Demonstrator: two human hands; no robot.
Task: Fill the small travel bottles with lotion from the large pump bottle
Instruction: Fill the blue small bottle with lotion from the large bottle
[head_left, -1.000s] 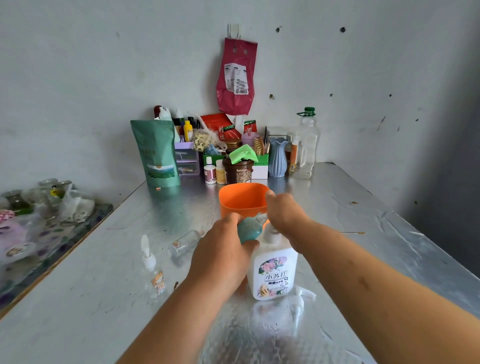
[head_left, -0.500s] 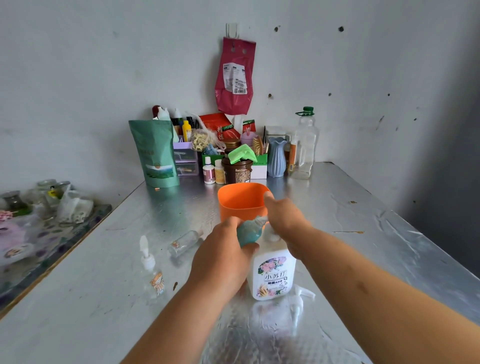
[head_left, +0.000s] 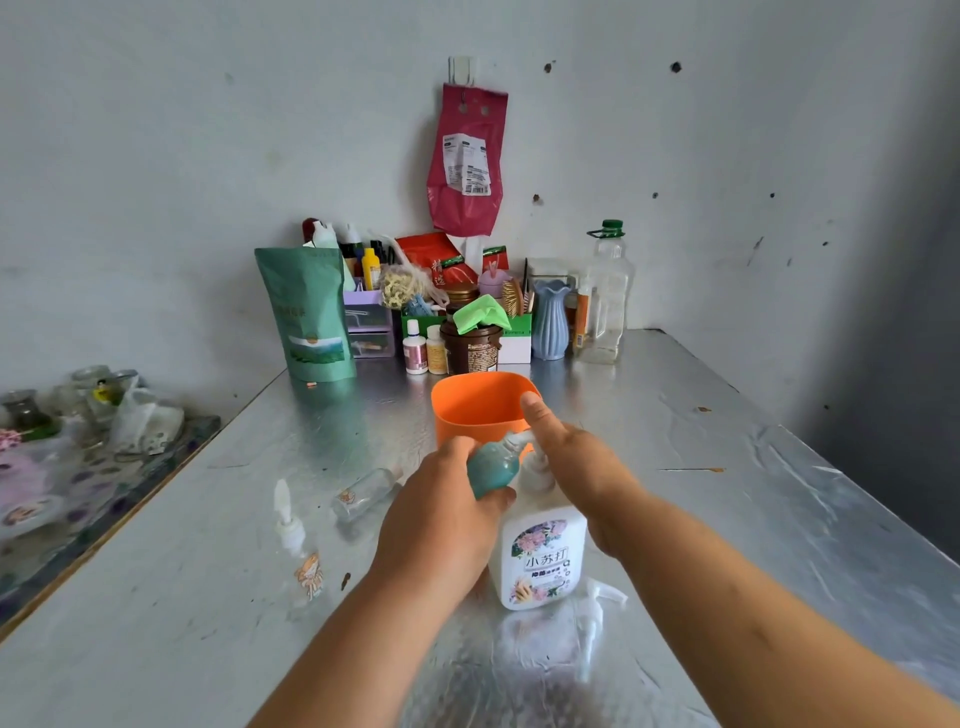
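The left hand (head_left: 441, 519) grips a small teal bottle (head_left: 488, 467), fingers wrapped round its lower body. It holds the bottle off the table, just left of the top of the large pump bottle (head_left: 543, 564), which stands upright near the middle. The teal bottle is tilted, its long axis running from near-left up to far-right. Its neck points at the white spout (head_left: 514, 441), which reaches left from the pump head. Mouth and spout look to be touching or all but touching (the next press depends on this, since lotion lands inside only if the spout tip sits over the opening).

The right hand (head_left: 571, 467) lies on top of the pump head, its forefinger straight and pointing away over the rim of the orange cup (head_left: 467, 410) behind. I cannot tell whether its other fingers curl round the pump, because the hand hides them. The pump head is covered too. The teal bottle's opening is too small to make out, and so is any lotion level through its tinted wall. Further left on the table (head_left: 779, 493), apart from both hands, a clear bottle (head_left: 363, 493) lies on its side, apparently not yet filled.
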